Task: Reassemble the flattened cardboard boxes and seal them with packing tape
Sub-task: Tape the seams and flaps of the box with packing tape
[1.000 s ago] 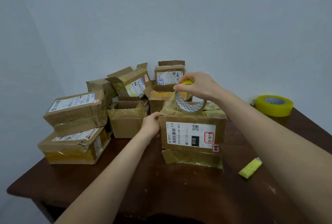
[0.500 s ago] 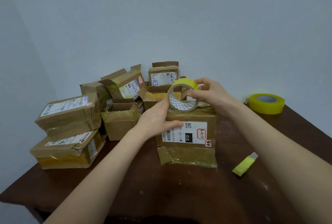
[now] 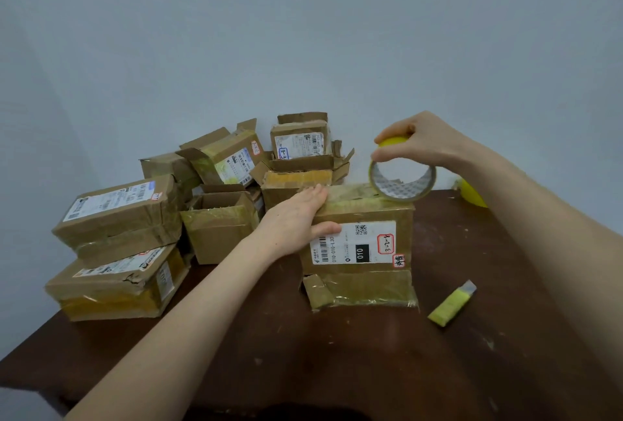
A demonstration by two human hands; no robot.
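The left hand [image 3: 296, 218] lies flat over the top left corner of a brown cardboard box with a white shipping label [image 3: 360, 245]. Its four fingers are straight and close together on the box's top. The thumb stretches along the front face and touches the label's upper left edge. The right hand [image 3: 416, 140] has its fingers curled over the top of a roll of yellow packing tape [image 3: 403, 184] and grips it by the rim. The roll stands on edge on the right part of the box's top, with its hollow core facing the camera. The box stands near the middle of a dark brown wooden table [image 3: 337, 370].

There are two tape rolls. The second yellow roll [image 3: 472, 194] shows only as a sliver behind the right forearm. One yellow box cutter [image 3: 451, 306] lies on the table, just right of the box. At least seven other cardboard boxes [image 3: 118, 218] crowd the left and back of the table. Two are stacked at the left, one open-topped box [image 3: 219, 228] sits in the middle, and the rest are heaped by the wall.

Half a second earlier the left hand was cupped at the front of the box below the roll, and the right hand's fingers were at the roll's side. The roll has since shifted right along the top. The second roll was then in full view.
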